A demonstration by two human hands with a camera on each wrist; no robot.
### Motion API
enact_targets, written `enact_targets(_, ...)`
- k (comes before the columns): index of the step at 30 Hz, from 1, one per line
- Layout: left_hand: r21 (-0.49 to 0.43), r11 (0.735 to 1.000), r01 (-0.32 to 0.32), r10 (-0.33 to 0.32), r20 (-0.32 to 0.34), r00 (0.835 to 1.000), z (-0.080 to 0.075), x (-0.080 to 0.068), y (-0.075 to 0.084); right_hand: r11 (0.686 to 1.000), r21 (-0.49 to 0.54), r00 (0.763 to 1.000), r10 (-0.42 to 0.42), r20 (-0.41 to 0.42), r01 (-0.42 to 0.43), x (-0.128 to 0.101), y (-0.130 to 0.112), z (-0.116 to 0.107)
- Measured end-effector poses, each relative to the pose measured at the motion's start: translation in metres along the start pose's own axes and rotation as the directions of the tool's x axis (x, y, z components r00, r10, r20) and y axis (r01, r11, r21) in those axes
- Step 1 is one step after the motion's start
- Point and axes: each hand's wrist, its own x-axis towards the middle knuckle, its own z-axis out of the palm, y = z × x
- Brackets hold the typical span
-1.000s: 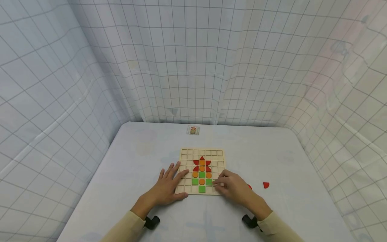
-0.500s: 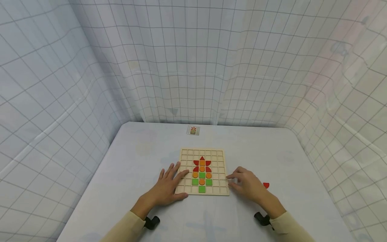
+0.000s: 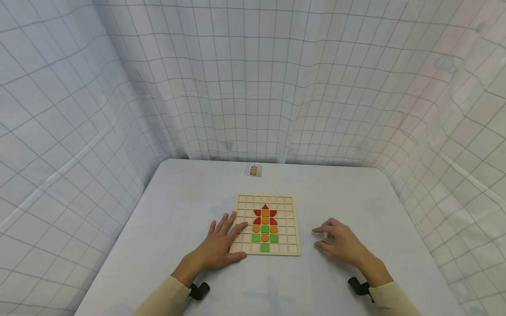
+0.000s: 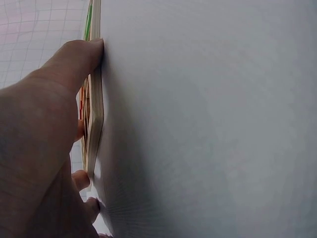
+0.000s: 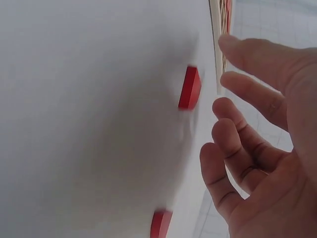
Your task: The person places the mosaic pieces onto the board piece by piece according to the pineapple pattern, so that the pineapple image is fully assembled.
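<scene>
A wooden grid board (image 3: pixel 286 206) lies flat on the white table (image 3: pixel 189 206), holding red, orange and green tiles (image 3: pixel 265 224) laid out as a flower shape. My left hand (image 3: pixel 223 239) rests flat on the board's near left corner, fingers straight; in the left wrist view its thumb (image 4: pixel 74 59) touches the board's edge (image 4: pixel 95 124). My right hand (image 3: pixel 336 239) hovers just right of the board with loosely bent fingers (image 5: pixel 247 148) and holds nothing. Two loose red pieces (image 5: pixel 189 88) (image 5: pixel 161 223) lie on the table under that hand, hidden in the head view.
A small picture card (image 3: pixel 253 170) sits at the table's far edge. Grid-patterned white curtains (image 3: pixel 253 87) close in the table on the left, back and right. Black wrist-camera mounts show at both sleeves.
My right hand has left the board's near right corner and slid right over the table, now covering the red pieces. The left hand and board have not moved.
</scene>
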Motion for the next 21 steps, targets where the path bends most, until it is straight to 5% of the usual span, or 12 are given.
enact_targets(11, 0.015, 1.0, 0.005, -0.005, -0.005, 1.0, 0.001, 0.001, 0.001, 0.997, 0.037, 0.995, 0.066, 0.074, -0.069, -0.017, 0.028, -0.018)
enact_targets(21, 0.002, 1.0, 0.018, -0.018, 0.002, 1.0, 0.0, 0.001, 0.003, 0.994, 0.063, 0.989, 0.086, 0.122, -0.094, -0.019, 0.03, -0.022)
